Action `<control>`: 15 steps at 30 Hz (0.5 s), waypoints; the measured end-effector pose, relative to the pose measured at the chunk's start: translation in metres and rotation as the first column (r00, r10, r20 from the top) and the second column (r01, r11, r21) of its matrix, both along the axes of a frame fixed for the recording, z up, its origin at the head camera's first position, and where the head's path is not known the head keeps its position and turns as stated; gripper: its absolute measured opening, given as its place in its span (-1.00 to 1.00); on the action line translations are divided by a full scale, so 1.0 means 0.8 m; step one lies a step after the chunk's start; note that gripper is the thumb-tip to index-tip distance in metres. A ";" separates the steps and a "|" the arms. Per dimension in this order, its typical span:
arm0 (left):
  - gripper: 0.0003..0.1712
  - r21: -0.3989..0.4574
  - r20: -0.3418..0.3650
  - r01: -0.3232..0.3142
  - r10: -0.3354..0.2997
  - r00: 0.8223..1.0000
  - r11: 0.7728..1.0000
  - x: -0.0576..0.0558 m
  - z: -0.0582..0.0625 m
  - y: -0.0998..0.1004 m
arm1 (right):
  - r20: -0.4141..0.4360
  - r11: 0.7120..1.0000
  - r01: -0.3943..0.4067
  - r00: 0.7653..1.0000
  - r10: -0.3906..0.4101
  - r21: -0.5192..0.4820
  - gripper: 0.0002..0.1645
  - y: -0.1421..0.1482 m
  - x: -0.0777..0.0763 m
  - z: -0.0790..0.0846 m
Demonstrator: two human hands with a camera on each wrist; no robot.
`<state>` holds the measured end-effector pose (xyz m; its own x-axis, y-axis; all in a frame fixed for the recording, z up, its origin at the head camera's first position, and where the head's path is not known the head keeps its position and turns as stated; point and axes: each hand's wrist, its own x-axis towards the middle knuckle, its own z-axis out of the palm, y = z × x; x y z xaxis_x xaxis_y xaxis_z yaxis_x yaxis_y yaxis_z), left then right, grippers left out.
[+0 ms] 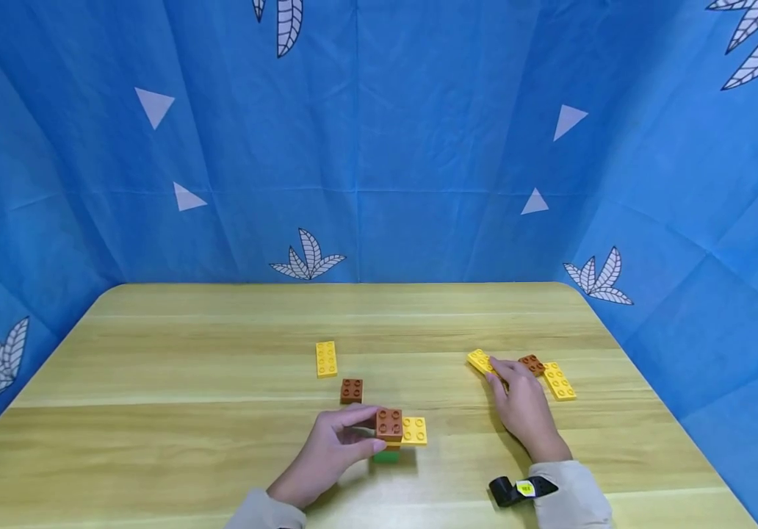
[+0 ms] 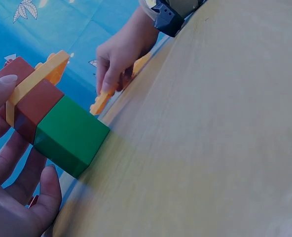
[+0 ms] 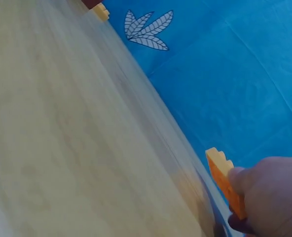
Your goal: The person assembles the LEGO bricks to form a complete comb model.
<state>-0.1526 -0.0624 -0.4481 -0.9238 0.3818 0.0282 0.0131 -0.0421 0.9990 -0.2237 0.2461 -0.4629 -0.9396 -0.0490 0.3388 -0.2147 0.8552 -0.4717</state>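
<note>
My left hand [image 1: 334,450] grips a small brick stack with thumb and fingers at its upper part. In the left wrist view the stack has a green brick [image 2: 72,133] at the bottom, a brown brick [image 2: 40,106] above it, then a thin yellow brick [image 2: 52,69] jutting out to one side, and a brown brick [image 1: 388,424] on top. Over on the right, my right hand [image 1: 526,411] pinches another thin yellow brick [image 1: 479,360] between thumb and fingers. The right wrist view shows this yellow brick [image 3: 222,177] tilted, close over the table.
Right beside my right hand lie a brown brick [image 1: 532,364] and a yellow brick [image 1: 560,381]. Beyond the stack are a brown brick [image 1: 352,390] and a yellow brick [image 1: 326,359]. The wooden table [image 1: 187,353] ends at a blue curtain [image 1: 419,147].
</note>
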 end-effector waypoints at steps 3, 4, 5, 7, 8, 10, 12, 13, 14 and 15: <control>-0.47 0.000 -0.002 0.000 0.000 1.000 1.000 0.000 -0.001 0.000 | -0.014 0.999 -0.023 1.000 0.023 -0.029 -0.57 -0.003 0.001 0.003; -0.47 -0.001 -0.004 0.000 0.000 1.000 1.000 0.000 -0.001 0.000 | -0.017 0.999 -0.026 1.000 0.026 -0.034 -0.58 -0.004 0.001 0.004; -0.47 -0.001 -0.007 0.001 -0.001 1.000 1.000 0.000 -0.001 0.000 | -0.019 0.999 -0.032 0.999 0.031 -0.041 -0.58 -0.005 0.001 0.005; -0.47 -0.005 -0.011 0.002 -0.002 1.000 1.000 0.000 -0.001 -0.001 | -0.020 0.998 -0.041 0.999 0.040 -0.050 -0.59 -0.007 0.002 0.008; -0.47 -0.005 -0.012 0.003 -0.003 1.000 1.000 0.000 -0.001 -0.001 | -0.020 0.998 -0.047 0.999 0.046 -0.052 -0.59 -0.008 0.002 0.009; -0.47 -0.006 -0.013 0.004 -0.004 1.000 1.000 0.000 0.000 -0.001 | -0.018 0.997 -0.058 0.998 0.057 -0.055 -0.59 -0.009 0.002 0.011; -0.47 -0.008 -0.013 0.004 -0.004 1.000 1.000 0.000 0.000 -0.001 | -0.014 0.996 -0.070 0.998 0.069 -0.062 -0.59 -0.011 0.003 0.013; -0.47 -0.009 -0.014 0.004 -0.004 1.000 1.000 0.000 0.000 -0.001 | -0.011 0.995 -0.075 0.997 0.074 -0.065 -0.60 -0.011 0.004 0.014; -0.47 -0.009 -0.014 0.004 -0.004 1.000 1.000 0.000 0.000 -0.001 | -0.008 0.994 -0.081 0.997 0.081 -0.069 -0.60 -0.012 0.004 0.015; -0.47 -0.009 -0.015 0.003 -0.003 1.000 1.000 0.000 0.000 -0.001 | -0.003 0.994 -0.084 0.996 0.084 -0.075 -0.59 -0.012 0.004 0.015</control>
